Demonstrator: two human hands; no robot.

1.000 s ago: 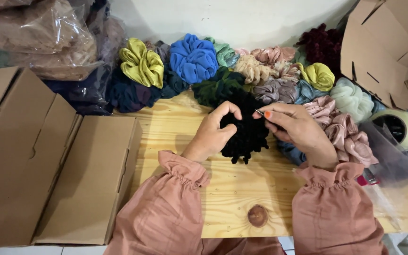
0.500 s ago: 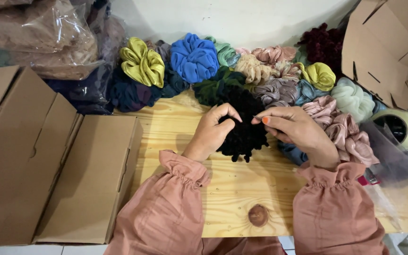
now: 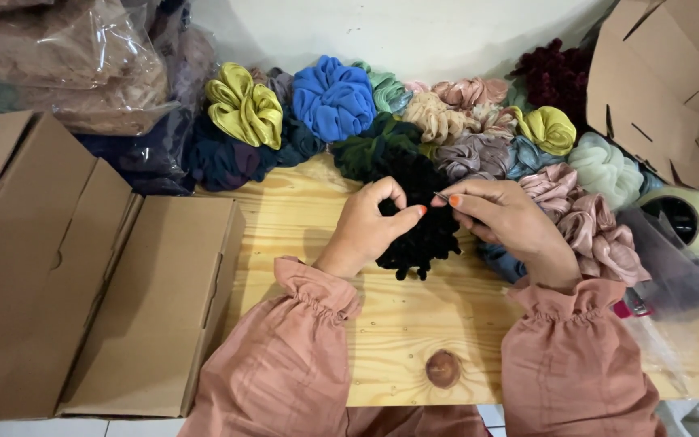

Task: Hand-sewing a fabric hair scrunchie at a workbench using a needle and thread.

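Black scrunchie [image 3: 421, 235] sits on the wooden tabletop [image 3: 414, 324], right in front of the scrunchie pile [image 3: 446, 129]. Left hand [image 3: 370, 226] and right hand [image 3: 503, 222] both pinch it in a fingertip grip. Flat cardboard boxes [image 3: 82, 283] lie off to the left, tape roll [image 3: 689, 214] at the right edge.

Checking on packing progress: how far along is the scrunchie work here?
Done: nothing looks packed; the cardboard box lies flat. In hand: left hand and right hand pinch at a black scrunchie on the table. Left: the scrunchie pile behind is unpacked.
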